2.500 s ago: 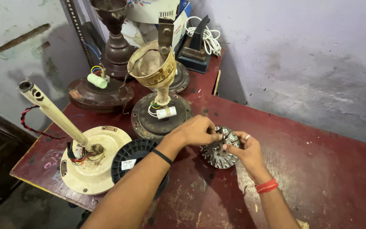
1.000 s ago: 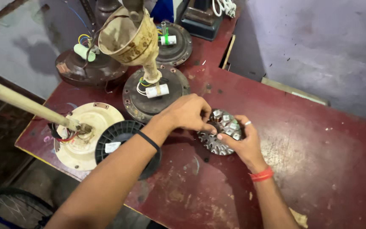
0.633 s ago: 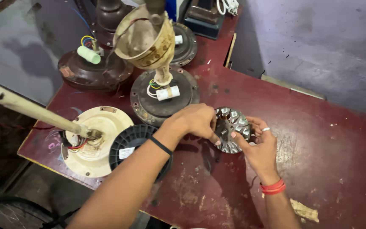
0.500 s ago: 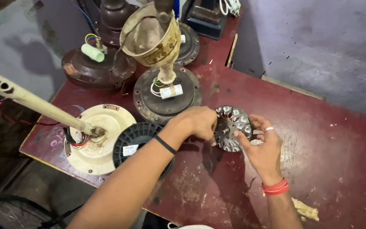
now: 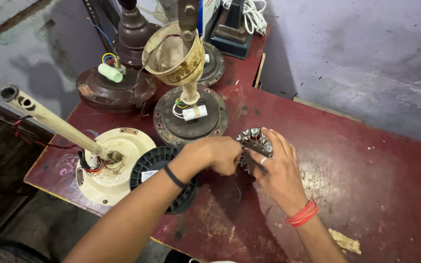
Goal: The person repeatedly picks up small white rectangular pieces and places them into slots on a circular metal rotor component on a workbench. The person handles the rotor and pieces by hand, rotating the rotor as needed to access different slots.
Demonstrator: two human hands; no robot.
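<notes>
A round metal fan stator (image 5: 252, 139) with toothed slots stands tilted on its edge on the dark red table (image 5: 356, 165). My right hand (image 5: 276, 168) cups it from the right, fingers spread over its face. My left hand (image 5: 215, 155), a black band on its wrist, pinches at the stator's left rim with fingers closed. Most of the stator is hidden behind both hands.
A cream fan motor with a long rod (image 5: 108, 160) and a black ribbed disc (image 5: 159, 175) lie at the left. A dusty motor base with a gold cup (image 5: 186, 97) stands just behind my hands. Brown fan housings (image 5: 115, 85) sit at the back left. The wall is at the right.
The stator has been tipped up from lying flat to standing on edge between my hands. My right hand has shifted over its face. The view has drifted slightly.
</notes>
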